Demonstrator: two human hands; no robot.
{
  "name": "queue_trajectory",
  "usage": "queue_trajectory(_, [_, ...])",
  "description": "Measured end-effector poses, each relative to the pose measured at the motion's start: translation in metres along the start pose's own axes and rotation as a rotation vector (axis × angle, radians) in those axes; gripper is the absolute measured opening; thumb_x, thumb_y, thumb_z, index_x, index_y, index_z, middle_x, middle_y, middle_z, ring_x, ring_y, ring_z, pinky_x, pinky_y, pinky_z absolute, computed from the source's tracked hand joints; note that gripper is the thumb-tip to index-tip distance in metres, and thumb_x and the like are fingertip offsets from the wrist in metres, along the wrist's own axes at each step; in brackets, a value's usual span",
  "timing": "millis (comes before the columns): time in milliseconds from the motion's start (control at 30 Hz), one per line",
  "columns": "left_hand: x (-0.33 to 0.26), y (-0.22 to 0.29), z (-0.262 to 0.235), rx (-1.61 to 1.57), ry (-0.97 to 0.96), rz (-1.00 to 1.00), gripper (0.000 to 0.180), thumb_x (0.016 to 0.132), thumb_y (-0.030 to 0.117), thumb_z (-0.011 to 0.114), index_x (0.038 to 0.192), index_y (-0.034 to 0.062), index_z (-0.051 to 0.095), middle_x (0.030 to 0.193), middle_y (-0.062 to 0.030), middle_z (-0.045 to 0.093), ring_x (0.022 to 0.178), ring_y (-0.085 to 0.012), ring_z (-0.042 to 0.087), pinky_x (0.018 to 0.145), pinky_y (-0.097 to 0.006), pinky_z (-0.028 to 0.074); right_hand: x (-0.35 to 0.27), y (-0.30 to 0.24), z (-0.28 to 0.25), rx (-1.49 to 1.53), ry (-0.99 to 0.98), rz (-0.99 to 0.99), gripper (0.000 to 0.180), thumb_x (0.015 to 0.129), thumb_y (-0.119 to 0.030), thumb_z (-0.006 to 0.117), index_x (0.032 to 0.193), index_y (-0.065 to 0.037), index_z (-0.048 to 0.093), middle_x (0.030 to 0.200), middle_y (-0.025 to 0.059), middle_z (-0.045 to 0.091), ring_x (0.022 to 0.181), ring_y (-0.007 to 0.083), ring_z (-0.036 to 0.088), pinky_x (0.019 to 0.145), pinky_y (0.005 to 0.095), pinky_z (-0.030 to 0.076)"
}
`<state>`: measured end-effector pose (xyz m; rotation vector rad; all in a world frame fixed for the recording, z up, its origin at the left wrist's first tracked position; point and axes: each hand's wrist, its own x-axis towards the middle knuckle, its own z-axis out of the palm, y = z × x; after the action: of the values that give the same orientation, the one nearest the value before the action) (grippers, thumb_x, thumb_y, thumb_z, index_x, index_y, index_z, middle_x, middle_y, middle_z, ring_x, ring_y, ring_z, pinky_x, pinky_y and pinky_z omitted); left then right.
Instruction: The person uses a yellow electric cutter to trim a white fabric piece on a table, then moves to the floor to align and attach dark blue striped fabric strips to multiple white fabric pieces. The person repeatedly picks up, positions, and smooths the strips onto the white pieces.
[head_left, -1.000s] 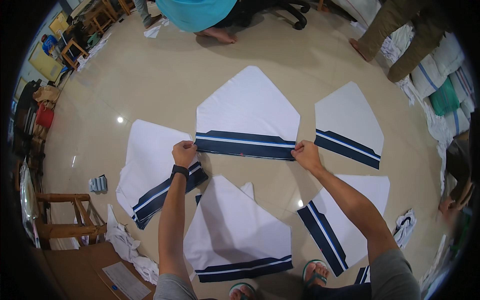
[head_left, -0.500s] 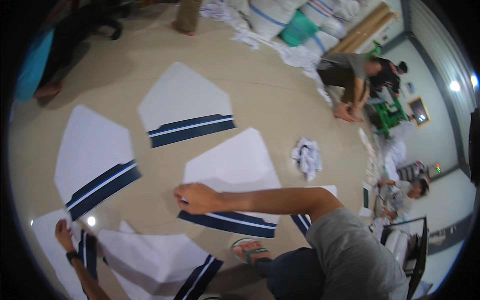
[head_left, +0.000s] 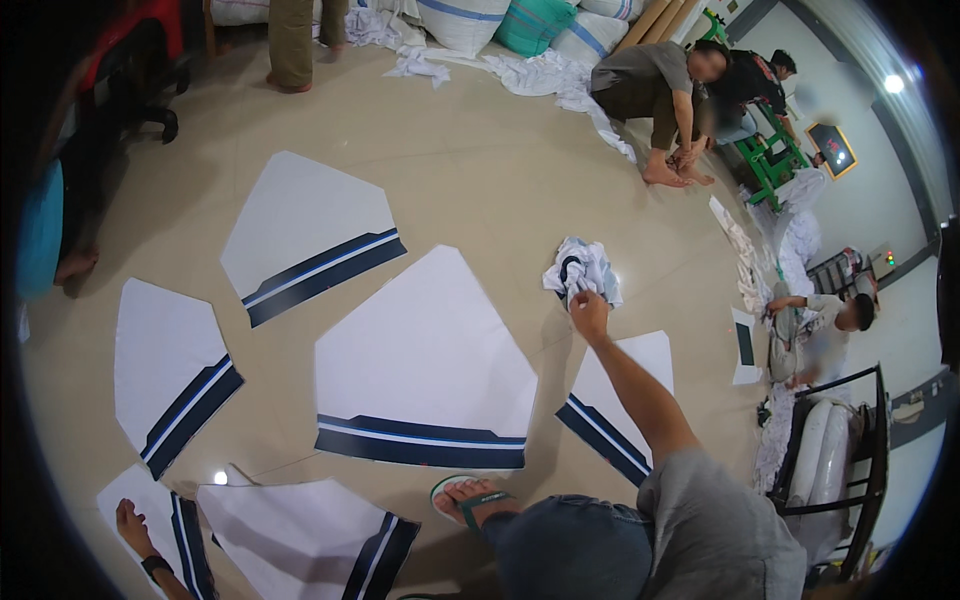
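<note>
My right hand (head_left: 590, 312) reaches forward, its fingers closed at the near edge of a crumpled bundle of white and navy cloth (head_left: 594, 262) on the floor. My left hand (head_left: 132, 527), with a dark band on its wrist, is over a white panel (head_left: 110, 497) at the lower left, fingers slightly bent and apart. Beside it lies another white panel (head_left: 290, 520) with a navy striped edge. A large white panel (head_left: 425, 345) lies flat in the middle, its navy band toward me. My right forearm partly covers a further panel (head_left: 640, 365).
Two more banded panels, one at the far middle (head_left: 305, 215) and one at the left (head_left: 165, 345), lie on the tiled floor. Seated people (head_left: 640, 85) and cloth heaps are along the right. Stuffed sacks (head_left: 460, 25) line the back. A black metal frame (head_left: 870, 480) stands at the right.
My right hand has moved from the middle panel, right and forward to the crumpled cloth. The middle panel is now uncovered. My left hand stays over the lower-left panel. The view has shifted.
</note>
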<state>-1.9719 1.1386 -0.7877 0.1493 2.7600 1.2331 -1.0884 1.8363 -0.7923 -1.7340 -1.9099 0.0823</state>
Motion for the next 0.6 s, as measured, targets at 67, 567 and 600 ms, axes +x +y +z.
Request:
queue_trajectory(67, [-0.012,0.024,-0.008,-0.002,-0.014,0.007,0.038,0.095,0.033,0.06,0.12,0.0055,0.066,0.101,-0.0037,0.068,0.069,-0.0125,0.057,0.055,-0.026,0.039,0.029,0.013,0.014,0.007,0.028,-0.038,0.014,0.078,-0.016,0.07,0.083,-0.002,0.071,0.08,0.0156,0.071,0.08,0.0343,0.069,0.074,0.0421,0.054])
queue_trajectory(567, [-0.062,0.035,-0.043,0.147,-0.128,0.144,0.027,0.095,0.018,0.061,0.111,-0.0038,0.065,0.097,-0.0106,0.067,0.075,-0.0157,0.063,0.054,-0.027,0.053,0.072,0.079,0.035,-0.26,0.379,0.052,0.031,0.089,-0.031,0.062,0.098,-0.003,0.071,0.103,0.0197,0.068,0.094,0.0379,0.065,0.083,0.0493,0.051])
queue_trajectory(600, [-0.072,0.04,-0.075,0.12,-0.04,0.158,0.028,0.095,0.019,0.062,0.111,-0.0041,0.065,0.097,-0.0109,0.067,0.077,-0.0169,0.064,0.056,-0.028,0.055,0.068,0.038,0.049,-0.233,0.345,0.228,0.03,0.091,-0.031,0.06,0.093,-0.002,0.07,0.095,0.0198,0.069,0.088,0.0388,0.065,0.079,0.0498,0.051])
